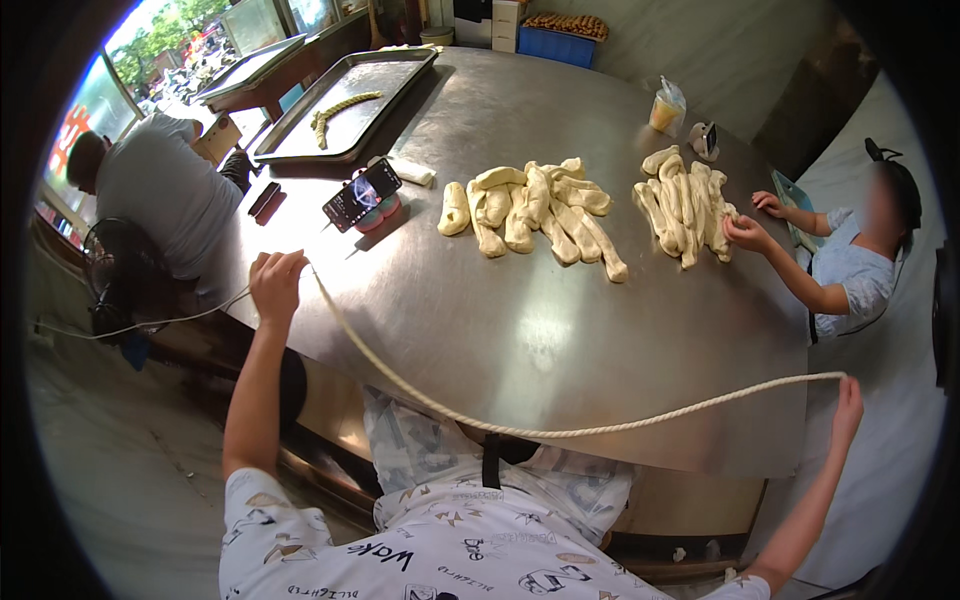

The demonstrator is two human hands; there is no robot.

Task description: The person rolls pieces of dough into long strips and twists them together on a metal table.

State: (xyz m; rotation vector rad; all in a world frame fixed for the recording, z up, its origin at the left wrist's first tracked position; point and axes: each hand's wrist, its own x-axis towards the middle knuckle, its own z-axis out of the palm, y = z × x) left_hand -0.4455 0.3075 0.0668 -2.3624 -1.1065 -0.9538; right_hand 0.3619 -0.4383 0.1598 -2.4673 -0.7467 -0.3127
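A long twisted rope of dough (540, 433) sags in a curve between my two raised hands, low in front of my body. My left hand (276, 283) pinches one end above the left side of the metal table (457, 322). At the far right, the fingertips of my right hand (847, 405) grip the other end, out past the table's edge. Beyond the rope lies a pile of thick dough strips (525, 202). To its right is a second heap of strips (679, 202).
A baking tray (352, 146) at the back left holds a twisted dough piece (337, 112). A phone (364, 193) leans on a pink stand. One person (847, 262) touches the right heap; another (165, 187) bends at the left by a fan (124, 270). A plastic bag (667, 105) stands behind.
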